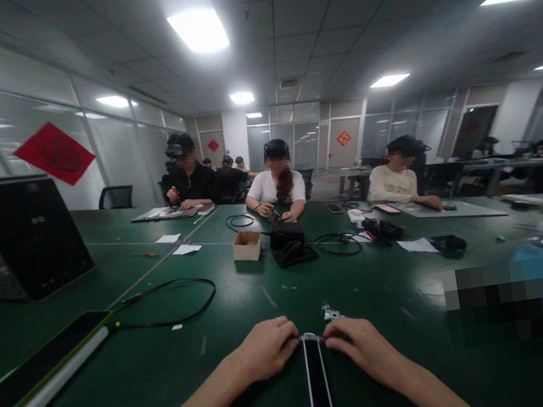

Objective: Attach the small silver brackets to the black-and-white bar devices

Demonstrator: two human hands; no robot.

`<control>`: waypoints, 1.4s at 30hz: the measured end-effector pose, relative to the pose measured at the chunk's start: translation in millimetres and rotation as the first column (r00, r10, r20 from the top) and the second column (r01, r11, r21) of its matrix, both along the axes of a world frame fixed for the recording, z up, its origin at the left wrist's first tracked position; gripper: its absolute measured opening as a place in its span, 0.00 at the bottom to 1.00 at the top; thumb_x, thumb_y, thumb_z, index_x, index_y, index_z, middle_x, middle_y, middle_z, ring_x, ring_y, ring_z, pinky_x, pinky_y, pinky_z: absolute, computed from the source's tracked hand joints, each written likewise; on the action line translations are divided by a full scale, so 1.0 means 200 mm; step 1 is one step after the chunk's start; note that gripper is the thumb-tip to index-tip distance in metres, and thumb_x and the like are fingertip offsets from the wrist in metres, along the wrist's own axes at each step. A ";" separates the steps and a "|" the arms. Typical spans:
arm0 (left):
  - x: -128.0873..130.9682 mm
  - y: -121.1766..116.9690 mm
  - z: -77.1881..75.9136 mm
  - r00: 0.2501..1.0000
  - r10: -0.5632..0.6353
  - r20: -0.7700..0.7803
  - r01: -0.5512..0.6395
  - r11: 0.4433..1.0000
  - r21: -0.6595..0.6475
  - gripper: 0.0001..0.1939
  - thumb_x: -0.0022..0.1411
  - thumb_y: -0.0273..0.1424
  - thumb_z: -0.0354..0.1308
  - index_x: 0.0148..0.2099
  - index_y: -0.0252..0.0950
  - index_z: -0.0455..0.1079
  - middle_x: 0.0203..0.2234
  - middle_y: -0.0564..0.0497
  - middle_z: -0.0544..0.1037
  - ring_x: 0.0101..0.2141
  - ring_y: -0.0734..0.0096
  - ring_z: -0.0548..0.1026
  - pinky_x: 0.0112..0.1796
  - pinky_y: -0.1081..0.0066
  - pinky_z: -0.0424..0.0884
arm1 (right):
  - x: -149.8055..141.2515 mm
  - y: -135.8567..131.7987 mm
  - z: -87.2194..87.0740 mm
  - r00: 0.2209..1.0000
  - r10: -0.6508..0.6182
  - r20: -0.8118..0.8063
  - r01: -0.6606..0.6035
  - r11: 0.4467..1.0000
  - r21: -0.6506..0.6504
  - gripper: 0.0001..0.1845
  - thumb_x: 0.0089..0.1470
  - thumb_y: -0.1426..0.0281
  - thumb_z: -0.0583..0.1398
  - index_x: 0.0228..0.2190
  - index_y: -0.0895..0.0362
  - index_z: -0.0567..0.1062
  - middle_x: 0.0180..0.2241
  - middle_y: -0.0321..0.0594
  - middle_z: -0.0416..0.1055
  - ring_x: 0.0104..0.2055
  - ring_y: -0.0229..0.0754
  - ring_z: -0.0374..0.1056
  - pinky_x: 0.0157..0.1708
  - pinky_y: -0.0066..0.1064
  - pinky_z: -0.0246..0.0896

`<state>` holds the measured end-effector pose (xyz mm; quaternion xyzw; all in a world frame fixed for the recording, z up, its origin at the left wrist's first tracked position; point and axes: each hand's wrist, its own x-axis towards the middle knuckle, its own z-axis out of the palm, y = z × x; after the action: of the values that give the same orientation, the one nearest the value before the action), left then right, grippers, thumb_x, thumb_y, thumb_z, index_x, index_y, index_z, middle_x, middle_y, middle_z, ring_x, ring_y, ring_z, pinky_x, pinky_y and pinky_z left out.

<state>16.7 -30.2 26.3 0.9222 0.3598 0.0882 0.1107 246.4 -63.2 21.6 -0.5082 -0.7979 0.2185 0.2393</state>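
A long, narrow device (318, 379) with a pale rim and a dark face lies lengthwise in front of me; I cannot tell its exact kind. My left hand (269, 348), wearing a ring, has thumb and fingers closed at the left corner of its far end. At the opposite corner, my right hand (362, 345) pinches with its fingertips. Whether a smaller part sits between the fingers is too small to see. Just beyond the right hand is a small silvery metal piece (331, 312).
On the left lie a green-edged black panel on a white base (46, 366) and a looped black cable (213, 292); a black computer case (23, 231) stands behind. A cardboard box (247, 247) and a black device (287, 238) are ahead. Several people sit across the green table (234, 296).
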 end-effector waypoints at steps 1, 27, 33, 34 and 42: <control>0.00 0.00 0.00 1.000 0.001 0.000 -0.001 1.000 0.000 0.08 0.66 0.30 0.46 0.42 0.38 0.66 0.37 0.49 0.73 0.36 0.67 0.72 0.36 0.71 0.67 | -0.01 0.00 0.00 1.000 -0.004 -0.007 0.004 1.000 0.004 0.07 0.56 0.71 0.56 0.33 0.56 0.75 0.33 0.38 0.74 0.36 0.40 0.70 0.37 0.29 0.62; 0.01 0.04 -0.03 0.998 -0.061 0.027 0.060 0.998 0.017 0.09 0.67 0.30 0.46 0.42 0.35 0.67 0.36 0.49 0.72 0.35 0.68 0.72 0.36 0.72 0.67 | 0.02 0.01 -0.05 0.997 0.051 0.059 -0.060 0.985 0.163 0.05 0.55 0.70 0.59 0.34 0.57 0.74 0.34 0.39 0.71 0.36 0.38 0.66 0.37 0.31 0.63; 0.01 0.05 -0.03 0.998 -0.066 0.024 0.066 0.998 0.014 0.09 0.67 0.30 0.46 0.42 0.35 0.67 0.36 0.48 0.72 0.34 0.68 0.72 0.36 0.71 0.68 | 0.01 0.01 -0.04 0.997 0.048 0.059 -0.058 0.982 0.182 0.04 0.55 0.71 0.59 0.34 0.58 0.74 0.33 0.39 0.71 0.35 0.38 0.66 0.35 0.31 0.63; 0.01 0.05 -0.03 0.997 -0.070 0.024 0.070 0.997 0.015 0.09 0.67 0.30 0.45 0.42 0.35 0.66 0.35 0.48 0.72 0.34 0.68 0.72 0.36 0.71 0.68 | 0.01 0.00 -0.04 0.997 0.048 0.060 -0.058 0.982 0.181 0.04 0.55 0.71 0.59 0.34 0.58 0.74 0.33 0.39 0.71 0.35 0.38 0.66 0.36 0.31 0.63; 0.00 0.08 -0.06 0.994 -0.088 0.059 0.088 0.996 -0.001 0.10 0.67 0.32 0.44 0.43 0.36 0.65 0.35 0.49 0.72 0.34 0.68 0.72 0.35 0.70 0.67 | 0.02 0.02 -0.03 0.990 0.072 0.125 -0.102 0.962 0.254 0.05 0.55 0.70 0.59 0.34 0.58 0.73 0.34 0.40 0.72 0.37 0.39 0.66 0.39 0.32 0.63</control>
<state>16.9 -14.4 14.8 0.9340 0.3156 0.1098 0.1264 249.9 -60.0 16.4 -0.4485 -0.8537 0.0931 0.2479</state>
